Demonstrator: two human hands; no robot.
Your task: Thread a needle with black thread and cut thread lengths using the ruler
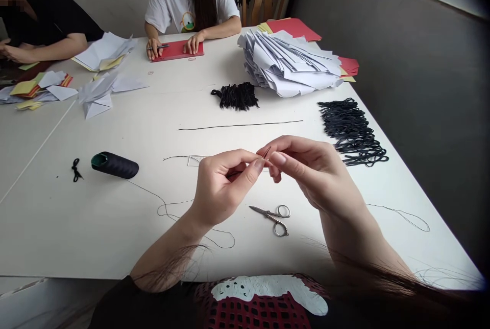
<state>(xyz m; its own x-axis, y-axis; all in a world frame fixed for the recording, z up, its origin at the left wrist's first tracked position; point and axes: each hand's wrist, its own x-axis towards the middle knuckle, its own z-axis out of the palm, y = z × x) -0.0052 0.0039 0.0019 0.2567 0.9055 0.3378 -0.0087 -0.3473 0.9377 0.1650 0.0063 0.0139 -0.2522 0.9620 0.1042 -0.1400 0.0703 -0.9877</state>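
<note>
Fingers (pixel 278 159) of the left hand (pixel 224 188) and right hand (pixel 312 178) pinch a slim needle (pixel 267 152), close together.
Its long axis slants up and rightward above the white worktop (pixel 115 232), near small scissors (pixel 270 219); grey wall (pixel 413 89) beyond.

Small scissors (pixel 273 219) lie on the table (pixel 57 221) toward its near edge. Near the right edge sits a heap of black cord loops (pixel 350 130); a smaller black bundle (pixel 235 96) lies just left of a tall stack of folded white paper (pixel 289 63), which rests on red card (pixel 294 28). At the far edge, a co-worker (pixel 191 2) holds a pen (pixel 157 47) over a red board (pixel 176 50). Another co-worker (pixel 46 22) sits at the far left corner, near loose white sheets (pixel 103 52) and yellow card (pixel 25 89).
</note>
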